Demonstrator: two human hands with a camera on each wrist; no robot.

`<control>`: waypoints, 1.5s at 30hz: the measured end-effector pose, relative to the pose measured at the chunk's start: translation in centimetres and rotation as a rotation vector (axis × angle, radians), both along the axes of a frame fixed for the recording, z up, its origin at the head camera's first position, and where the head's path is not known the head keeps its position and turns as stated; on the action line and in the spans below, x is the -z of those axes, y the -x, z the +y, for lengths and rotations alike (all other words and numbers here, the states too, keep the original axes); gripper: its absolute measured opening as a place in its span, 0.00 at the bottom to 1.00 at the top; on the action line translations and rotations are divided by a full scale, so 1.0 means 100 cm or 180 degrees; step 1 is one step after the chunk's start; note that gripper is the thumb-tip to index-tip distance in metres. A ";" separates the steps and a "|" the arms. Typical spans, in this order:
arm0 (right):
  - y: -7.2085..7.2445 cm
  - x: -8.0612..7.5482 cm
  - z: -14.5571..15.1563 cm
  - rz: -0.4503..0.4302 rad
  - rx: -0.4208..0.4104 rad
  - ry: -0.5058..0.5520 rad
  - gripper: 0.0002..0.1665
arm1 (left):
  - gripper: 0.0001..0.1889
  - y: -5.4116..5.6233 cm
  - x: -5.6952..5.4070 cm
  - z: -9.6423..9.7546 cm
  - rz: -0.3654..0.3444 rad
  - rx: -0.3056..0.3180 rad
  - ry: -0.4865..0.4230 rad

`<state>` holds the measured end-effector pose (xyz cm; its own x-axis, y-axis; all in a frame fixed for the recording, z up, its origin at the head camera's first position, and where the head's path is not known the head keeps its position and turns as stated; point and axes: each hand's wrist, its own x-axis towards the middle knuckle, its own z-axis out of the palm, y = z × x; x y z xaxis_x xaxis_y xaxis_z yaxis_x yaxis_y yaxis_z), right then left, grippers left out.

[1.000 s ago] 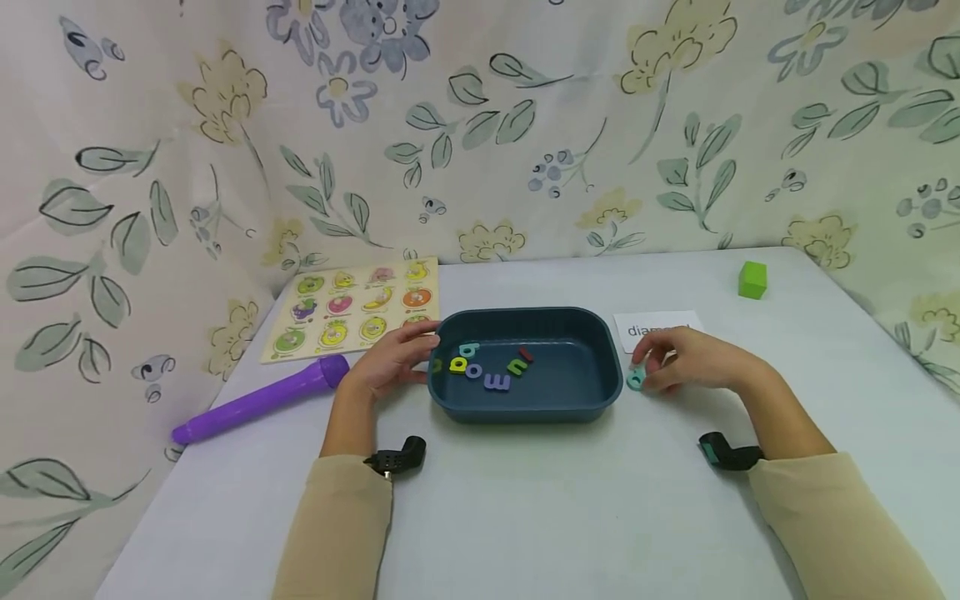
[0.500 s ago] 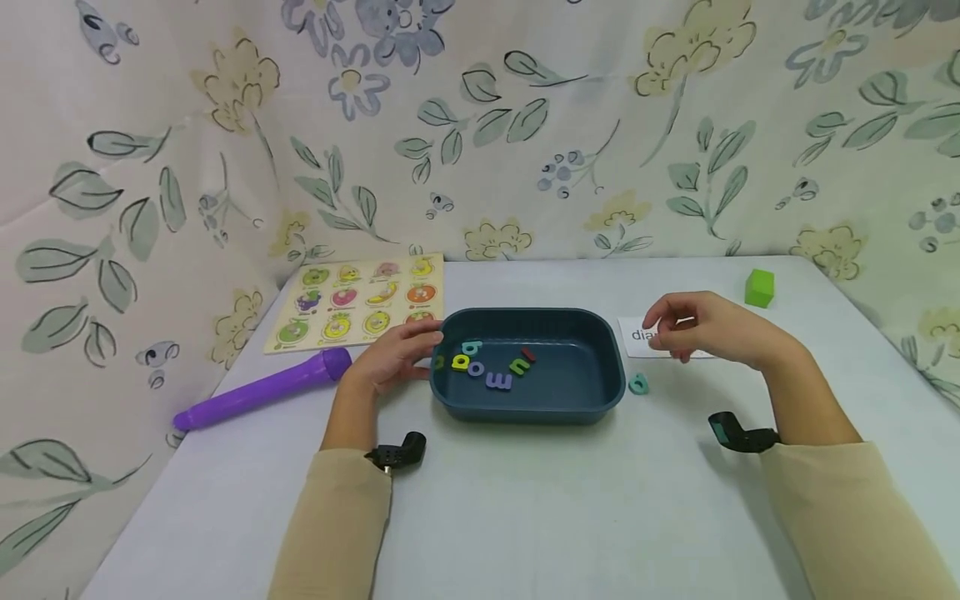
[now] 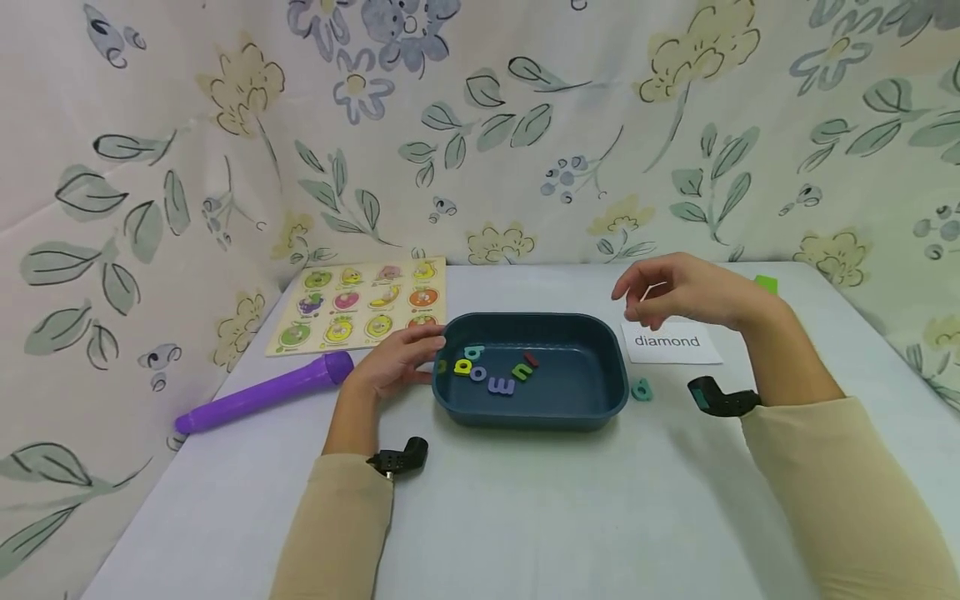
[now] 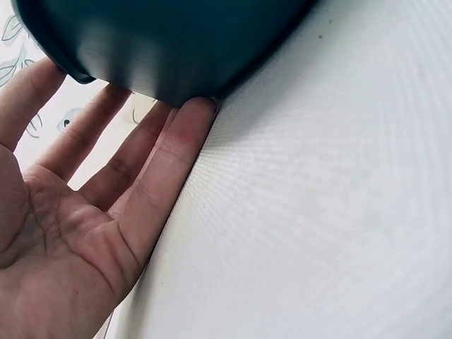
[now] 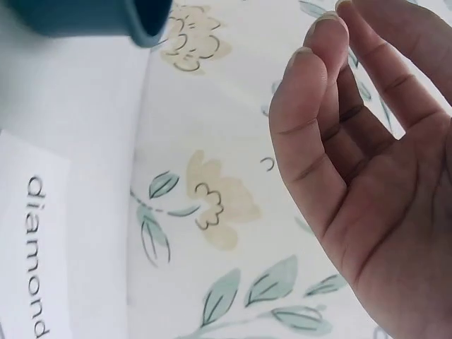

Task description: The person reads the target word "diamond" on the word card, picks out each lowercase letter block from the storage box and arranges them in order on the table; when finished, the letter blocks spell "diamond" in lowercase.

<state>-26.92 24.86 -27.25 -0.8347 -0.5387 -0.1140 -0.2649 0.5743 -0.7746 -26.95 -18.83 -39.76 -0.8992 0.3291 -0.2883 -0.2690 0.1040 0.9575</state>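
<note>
My left hand [image 3: 395, 362] rests at the left end of a dark blue tray [image 3: 528, 417], its fingertips touching the tray's outer wall in the left wrist view. Colourful letters lie inside the tray's left and middle: a purple m [image 3: 501, 386], a green n [image 3: 522, 372], a small red letter [image 3: 531, 359], a yellow letter [image 3: 462, 367] and others. My right hand [image 3: 693, 292] is raised above the table beyond a white card [image 3: 675, 354] reading "diamond". Its fingers are loosely bent with nothing between them. A teal letter [image 3: 641, 389] lies on the table just right of the tray.
A purple microphone-shaped stick [image 3: 266, 392] lies left of the tray. Behind it is a board with fruit pictures [image 3: 360, 304]. At the back right, a green block [image 3: 766, 284] is partly hidden by my right arm. A flowered cloth [image 3: 480, 125] hangs behind the table.
My right hand has let go of the teal letter beside the tray, then risen up and back over the card, uncovering its word. My left hand has stayed at the tray.
</note>
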 end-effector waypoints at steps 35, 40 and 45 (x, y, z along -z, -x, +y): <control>0.051 0.014 -0.100 -0.0463 -0.0652 0.0239 0.15 | 0.28 0.001 0.002 -0.002 0.0030 -0.0043 0.0058; 0.052 0.025 -0.108 -0.0621 -0.0636 0.0031 0.16 | 0.28 0.000 0.001 -0.001 0.0014 -0.0033 0.0074; 0.053 0.030 -0.113 -0.0761 -0.0762 -0.0116 0.18 | 0.29 0.001 0.002 0.000 0.0019 -0.0040 0.0071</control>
